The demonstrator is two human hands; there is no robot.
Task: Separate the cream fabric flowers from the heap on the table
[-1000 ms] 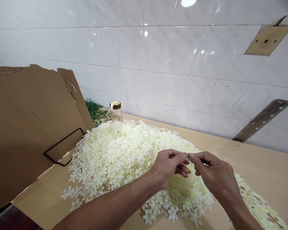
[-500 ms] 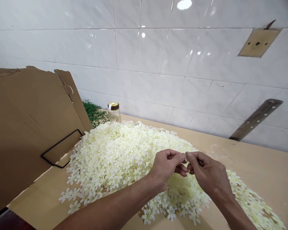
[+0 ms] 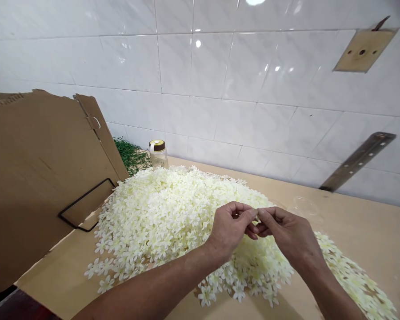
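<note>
A large heap of pale yellow-white artificial flowers (image 3: 173,209) covers the middle of the table. Over its right side, my left hand (image 3: 235,226) and my right hand (image 3: 286,233) meet fingertip to fingertip. Thumb and fingers of each are pinched together. Something small and pale seems to show between the fingertips, but it is mostly hidden and too small to name. The hands are above the heap, with loose flowers below them on the table.
A cardboard box (image 3: 50,178) stands at left, with a black wire frame (image 3: 85,200) against it. Behind the heap are green artificial stems (image 3: 131,155) and a lidded jar (image 3: 158,154). More flowers (image 3: 350,275) lie at right. A metal bracket (image 3: 358,162) leans by the tiled wall (image 3: 210,115).
The fingertips have drawn slightly closer together, and my right hand's fingers have shifted a little to the left. The camera view has tilted slightly. Flowers and box stay in place.
</note>
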